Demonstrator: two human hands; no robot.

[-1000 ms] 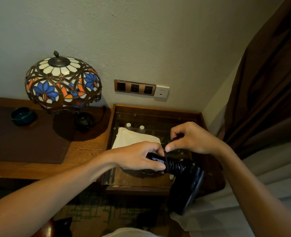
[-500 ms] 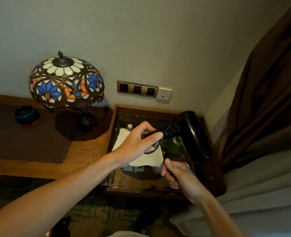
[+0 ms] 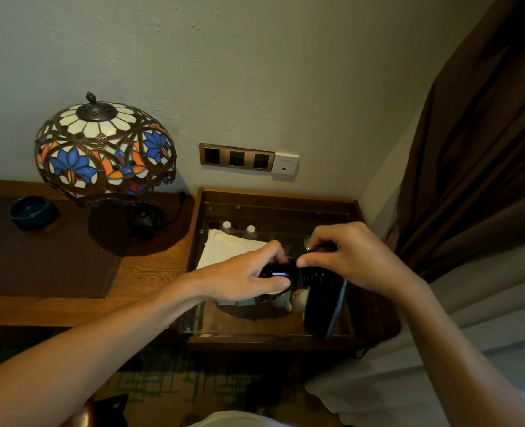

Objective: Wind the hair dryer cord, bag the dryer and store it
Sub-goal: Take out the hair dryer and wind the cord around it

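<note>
Your left hand [image 3: 242,277] grips the dryer [image 3: 323,298] handle; right hand [image 3: 352,257] pinches the cord [image 3: 309,274] wound round it, above the glass-top table [image 3: 255,325]. No readable label or writing anywhere.

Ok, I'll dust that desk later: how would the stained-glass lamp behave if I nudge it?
The stained-glass lamp probably tips easily: its wide shade overhangs a much smaller dark base. The many leaded glass panels suggest it is heavy for its size and fragile. Its cord trails beside the base and might snag.
</note>
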